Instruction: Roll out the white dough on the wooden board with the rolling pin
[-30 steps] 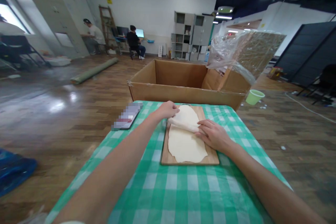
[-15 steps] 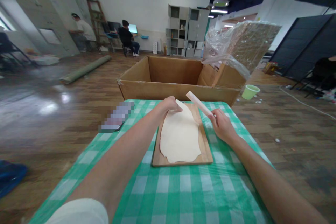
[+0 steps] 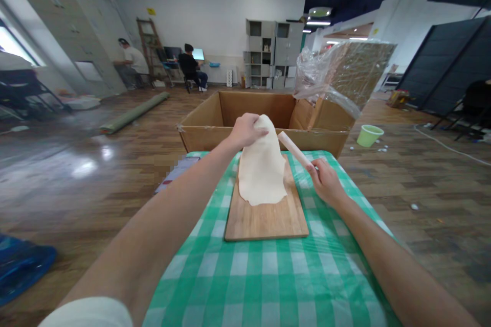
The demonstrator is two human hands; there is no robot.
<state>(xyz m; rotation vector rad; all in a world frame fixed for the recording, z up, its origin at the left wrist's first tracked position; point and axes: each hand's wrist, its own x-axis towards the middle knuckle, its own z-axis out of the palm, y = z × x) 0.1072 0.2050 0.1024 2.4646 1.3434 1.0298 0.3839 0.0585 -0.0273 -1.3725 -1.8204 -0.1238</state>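
Observation:
A flat cream sheet of dough (image 3: 263,173) hangs by its far end from my left hand (image 3: 247,130), whose fingers are closed on it. Its near part still rests on the wooden board (image 3: 268,222), and the near strip of that board is bare. To the right, my right hand (image 3: 326,180) grips one end of a pale, slim rolling pin (image 3: 294,149). The pin slants up and away to the left, its tip just right of the dough. The board lies on a table with a green-and-white checked cloth (image 3: 245,281).
A large open cardboard box (image 3: 238,135) stands right behind the table. At the table's left edge lies a blurred flat rectangular thing (image 3: 178,171). A green bucket (image 3: 369,135) is on the floor to the right. A person in dark clothes (image 3: 190,66) sits at the back.
My left hand has risen with the far end of the dough, and the dough's near edge has slid away from me along the board. My right hand keeps the rolling pin in nearly the same place.

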